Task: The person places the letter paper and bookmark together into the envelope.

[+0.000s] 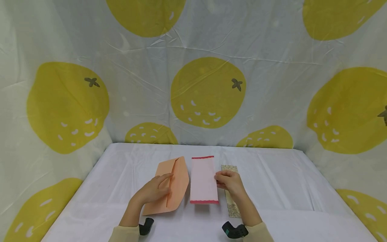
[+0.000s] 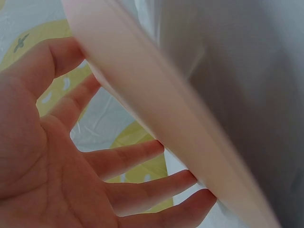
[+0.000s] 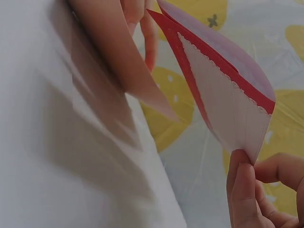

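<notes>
My left hand (image 1: 154, 191) holds a peach-coloured envelope (image 1: 179, 188), which tilts up from the cloth with its pointed flap toward the right. In the left wrist view, my fingers (image 2: 128, 159) are spread along the envelope's edge (image 2: 156, 95). The right hand (image 1: 231, 183) pinches a pale pink card (image 1: 203, 179) with red ends by its right edge, beside the envelope. Seen from the right wrist, that card (image 3: 228, 109) is bent, with a red border and scalloped trim, and thumb and finger grip its lower corner. Under the right hand lies a pale strip with gold glitter ends (image 1: 233, 211).
A white cloth covers the table (image 1: 281, 188). Behind and at both sides hangs a light curtain (image 1: 145, 90) printed with large yellow fruit. A dark wrist device (image 1: 146, 226) sits by the left wrist, another device (image 1: 234, 230) by the right.
</notes>
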`<action>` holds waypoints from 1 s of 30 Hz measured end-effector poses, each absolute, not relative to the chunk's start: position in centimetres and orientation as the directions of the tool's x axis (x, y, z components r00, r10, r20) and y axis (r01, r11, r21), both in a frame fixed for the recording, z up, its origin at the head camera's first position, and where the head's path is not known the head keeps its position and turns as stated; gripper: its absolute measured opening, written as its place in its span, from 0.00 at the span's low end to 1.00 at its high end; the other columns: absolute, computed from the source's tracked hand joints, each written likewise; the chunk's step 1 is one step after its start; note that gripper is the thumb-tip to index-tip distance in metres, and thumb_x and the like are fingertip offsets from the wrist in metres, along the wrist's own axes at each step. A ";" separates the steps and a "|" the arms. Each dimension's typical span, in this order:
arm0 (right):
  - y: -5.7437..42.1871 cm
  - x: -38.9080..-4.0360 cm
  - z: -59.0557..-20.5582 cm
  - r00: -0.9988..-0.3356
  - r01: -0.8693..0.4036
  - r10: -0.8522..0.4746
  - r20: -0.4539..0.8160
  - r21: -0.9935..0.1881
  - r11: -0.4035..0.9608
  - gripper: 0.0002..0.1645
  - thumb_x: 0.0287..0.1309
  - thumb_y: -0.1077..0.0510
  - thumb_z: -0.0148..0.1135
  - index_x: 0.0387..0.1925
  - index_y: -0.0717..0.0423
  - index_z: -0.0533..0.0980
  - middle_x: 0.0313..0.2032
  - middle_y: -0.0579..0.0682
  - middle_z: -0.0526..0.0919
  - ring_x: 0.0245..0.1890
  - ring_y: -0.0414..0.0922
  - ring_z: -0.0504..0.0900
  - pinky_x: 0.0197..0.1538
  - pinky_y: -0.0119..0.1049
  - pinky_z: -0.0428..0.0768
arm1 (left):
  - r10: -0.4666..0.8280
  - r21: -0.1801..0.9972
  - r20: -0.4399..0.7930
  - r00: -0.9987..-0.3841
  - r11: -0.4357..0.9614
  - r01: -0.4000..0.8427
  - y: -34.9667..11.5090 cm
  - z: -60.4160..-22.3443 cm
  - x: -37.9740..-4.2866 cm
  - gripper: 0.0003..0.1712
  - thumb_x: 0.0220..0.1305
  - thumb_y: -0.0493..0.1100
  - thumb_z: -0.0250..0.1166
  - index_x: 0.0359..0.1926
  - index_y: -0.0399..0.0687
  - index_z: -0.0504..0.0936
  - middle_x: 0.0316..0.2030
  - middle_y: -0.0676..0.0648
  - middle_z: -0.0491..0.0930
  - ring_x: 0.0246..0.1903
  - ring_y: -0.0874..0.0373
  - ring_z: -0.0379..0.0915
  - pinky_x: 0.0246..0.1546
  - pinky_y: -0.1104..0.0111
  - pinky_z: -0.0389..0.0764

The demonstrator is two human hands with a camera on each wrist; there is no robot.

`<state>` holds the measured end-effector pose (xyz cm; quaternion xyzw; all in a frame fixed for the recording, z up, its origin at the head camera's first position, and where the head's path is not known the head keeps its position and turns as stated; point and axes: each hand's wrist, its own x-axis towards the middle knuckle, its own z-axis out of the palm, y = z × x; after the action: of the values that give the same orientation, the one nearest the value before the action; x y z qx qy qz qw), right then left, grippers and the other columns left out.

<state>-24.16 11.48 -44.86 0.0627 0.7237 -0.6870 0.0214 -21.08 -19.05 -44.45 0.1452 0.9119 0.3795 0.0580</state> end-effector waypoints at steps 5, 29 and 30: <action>10.6 -24.1 -44.7 -0.994 0.107 0.040 -0.105 -0.994 0.033 0.12 0.57 0.64 0.66 0.39 0.72 0.79 0.30 0.55 0.82 0.27 0.45 0.81 0.33 0.34 0.83 | 0.311 0.705 0.005 -0.950 0.673 0.224 -19.1 -44.4 -21.0 0.32 0.61 0.43 0.63 0.67 0.49 0.71 0.63 0.40 0.71 0.66 0.35 0.58 0.59 0.40 0.63; 6.5 -24.6 -45.3 -0.992 0.127 0.003 -0.127 -0.992 0.017 0.12 0.53 0.66 0.68 0.37 0.74 0.79 0.25 0.52 0.81 0.23 0.41 0.80 0.30 0.34 0.83 | 0.293 0.691 -0.011 -0.956 0.693 0.204 -18.9 -44.3 -21.1 0.31 0.62 0.45 0.63 0.67 0.51 0.71 0.61 0.39 0.72 0.62 0.39 0.64 0.56 0.42 0.67; 6.3 -24.6 -45.3 -0.992 0.126 0.004 -0.126 -0.992 0.019 0.12 0.53 0.66 0.68 0.36 0.74 0.79 0.25 0.52 0.81 0.23 0.41 0.80 0.30 0.34 0.83 | 0.289 0.691 -0.012 -0.957 0.694 0.201 -18.9 -44.3 -21.1 0.31 0.62 0.45 0.63 0.67 0.52 0.71 0.61 0.38 0.72 0.62 0.38 0.64 0.56 0.42 0.67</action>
<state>-24.61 6.33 -45.34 0.0456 0.7125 -0.6988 0.0439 -21.11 -18.89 -44.34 0.1335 0.9185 0.3674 0.0601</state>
